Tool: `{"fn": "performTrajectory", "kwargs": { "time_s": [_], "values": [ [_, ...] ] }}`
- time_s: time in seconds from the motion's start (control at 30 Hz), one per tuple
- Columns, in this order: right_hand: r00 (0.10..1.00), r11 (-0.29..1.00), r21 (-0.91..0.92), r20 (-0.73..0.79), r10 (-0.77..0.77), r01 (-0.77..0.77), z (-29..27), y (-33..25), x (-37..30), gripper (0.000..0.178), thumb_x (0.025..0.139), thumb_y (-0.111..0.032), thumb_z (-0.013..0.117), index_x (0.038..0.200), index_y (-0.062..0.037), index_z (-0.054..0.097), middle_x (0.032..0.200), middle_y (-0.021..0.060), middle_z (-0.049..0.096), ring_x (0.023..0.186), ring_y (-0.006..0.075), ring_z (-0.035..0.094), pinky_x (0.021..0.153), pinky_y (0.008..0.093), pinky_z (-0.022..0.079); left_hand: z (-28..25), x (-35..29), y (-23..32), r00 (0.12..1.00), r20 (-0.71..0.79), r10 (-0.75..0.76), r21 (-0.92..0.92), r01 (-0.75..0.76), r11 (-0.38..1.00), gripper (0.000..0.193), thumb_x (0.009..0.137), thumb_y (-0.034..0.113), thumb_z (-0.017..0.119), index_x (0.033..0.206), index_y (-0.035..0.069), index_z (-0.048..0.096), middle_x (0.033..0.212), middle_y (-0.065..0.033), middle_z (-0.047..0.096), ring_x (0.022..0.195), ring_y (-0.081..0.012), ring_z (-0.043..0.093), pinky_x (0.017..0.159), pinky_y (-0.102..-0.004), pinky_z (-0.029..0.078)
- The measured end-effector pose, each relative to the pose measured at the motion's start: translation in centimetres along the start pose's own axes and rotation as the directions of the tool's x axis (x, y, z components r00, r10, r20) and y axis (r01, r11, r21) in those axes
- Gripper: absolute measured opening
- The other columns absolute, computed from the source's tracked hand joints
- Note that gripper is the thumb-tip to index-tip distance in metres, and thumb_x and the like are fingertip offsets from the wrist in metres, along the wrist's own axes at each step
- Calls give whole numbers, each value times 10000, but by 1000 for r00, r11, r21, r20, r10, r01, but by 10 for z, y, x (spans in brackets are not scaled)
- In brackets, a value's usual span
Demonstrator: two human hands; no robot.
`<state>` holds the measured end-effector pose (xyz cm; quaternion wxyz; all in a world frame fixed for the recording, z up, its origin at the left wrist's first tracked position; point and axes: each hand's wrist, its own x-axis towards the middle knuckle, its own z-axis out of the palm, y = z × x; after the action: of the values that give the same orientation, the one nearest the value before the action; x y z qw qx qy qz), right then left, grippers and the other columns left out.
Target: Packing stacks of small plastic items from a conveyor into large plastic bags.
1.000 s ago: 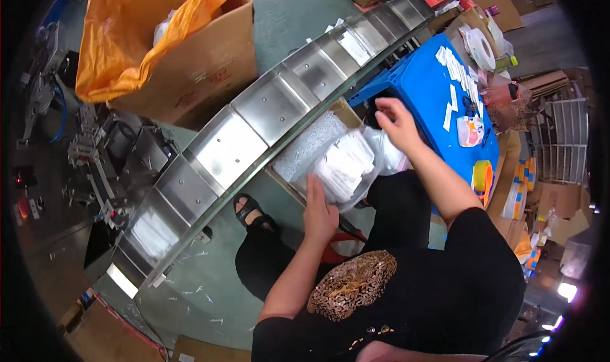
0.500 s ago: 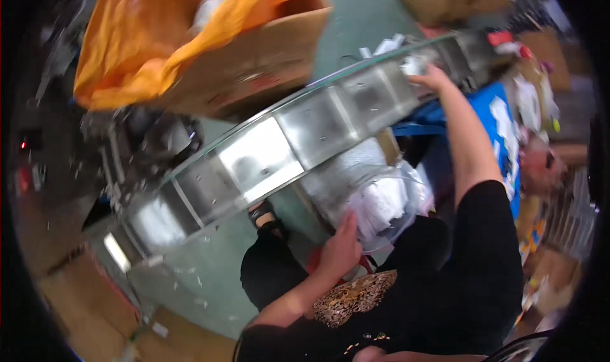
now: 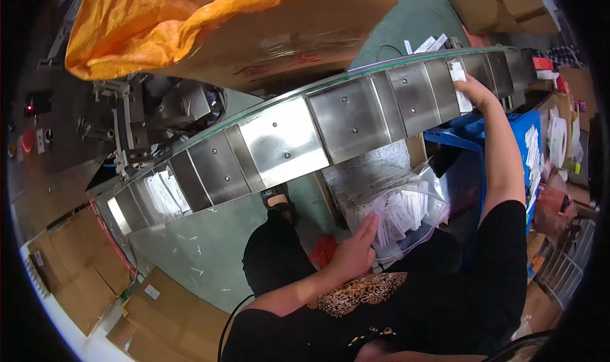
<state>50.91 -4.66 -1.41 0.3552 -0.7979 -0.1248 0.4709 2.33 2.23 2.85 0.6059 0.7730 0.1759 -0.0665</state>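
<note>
A steel conveyor (image 3: pixel 349 124) with a row of shallow compartments crosses in front of me. At its right part, my right hand (image 3: pixel 476 94) has its fingers closed on a flat white packet (image 3: pixel 458 73) lying in a compartment. On my lap rests a clear plastic bag (image 3: pixel 434 217) full of thin white packets (image 3: pixel 414 208). The fingers of my left hand (image 3: pixel 357 251) are stretched out against the bag's left side. Another white packet (image 3: pixel 167 192) sits in a compartment toward the conveyor's left end.
Beyond the conveyor stands a big cardboard box (image 3: pixel 298 44) with an orange woven sack (image 3: pixel 146 28) over it. A blue crate (image 3: pixel 532 165) is at my right, beside my arm. Flattened cardboard (image 3: pixel 171 308) lies at the lower left. Machine parts (image 3: pixel 124 124) stand at the far left.
The whole view has shifted, so the conveyor and bag appear farther right, and the blur has gone. My right hand stays at the same packet, my left hand at the bag.
</note>
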Motion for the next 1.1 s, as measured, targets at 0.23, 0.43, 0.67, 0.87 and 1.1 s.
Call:
{"fn": "performTrajectory", "kwargs": {
  "time_s": [0.23, 0.43, 0.67, 0.87, 1.1],
  "values": [
    [990, 928, 345, 36, 135, -139, 13, -20, -11, 472, 734, -237, 619, 1157, -65, 499, 1035, 87, 612, 860, 208, 618, 749, 351, 502, -2, 3, 7, 999, 34, -12, 29, 11, 1000, 667, 706, 40, 487, 1336, 13, 270, 1360, -191, 321, 1007, -363, 533, 726, -406, 498],
    [995, 944, 318, 66, 75, -93, 23, -31, -17, 555, 770, -302, 654, 1228, -67, 446, 1105, 80, 577, 950, 180, 586, 808, 344, 482, -2, 3, 3, 998, 64, -13, 77, 8, 997, 648, 724, 46, 477, 1334, -5, 264, 1359, -214, 313, 1065, -376, 499, 771, -389, 492],
    [989, 921, 385, 148, 0, -58, 15, -27, -17, 616, 735, -281, 681, 1250, -57, 429, 1149, 85, 549, 1015, 180, 542, 865, 310, 432, -5, 6, 7, 998, 54, -8, 63, 4, 998, 636, 733, 45, 468, 1332, -17, 262, 1349, -240, 313, 1116, -374, 465, 818, -377, 475],
    [990, 988, 79, 25, -137, 135, 28, -32, -23, 709, 659, -171, 681, 1277, -34, 362, 1188, 80, 486, 1091, 173, 428, 943, 304, 332, -5, 4, 7, 999, 48, -7, 59, 4, 998, 626, 737, 42, 460, 1330, -14, 268, 1350, -232, 317, 1116, -375, 465, 820, -373, 474],
    [919, 952, -99, -251, -306, 290, 13, -30, -50, 577, 648, -116, 629, 1184, -4, 449, 1029, 71, 569, 938, 157, 515, 852, 303, 407, -7, 1, 10, 987, 114, -116, -21, 119, 993, 643, 734, 41, 467, 1342, 10, 260, 1343, -238, 326, 1217, -388, 357, 950, -389, 373]
  ]
}}
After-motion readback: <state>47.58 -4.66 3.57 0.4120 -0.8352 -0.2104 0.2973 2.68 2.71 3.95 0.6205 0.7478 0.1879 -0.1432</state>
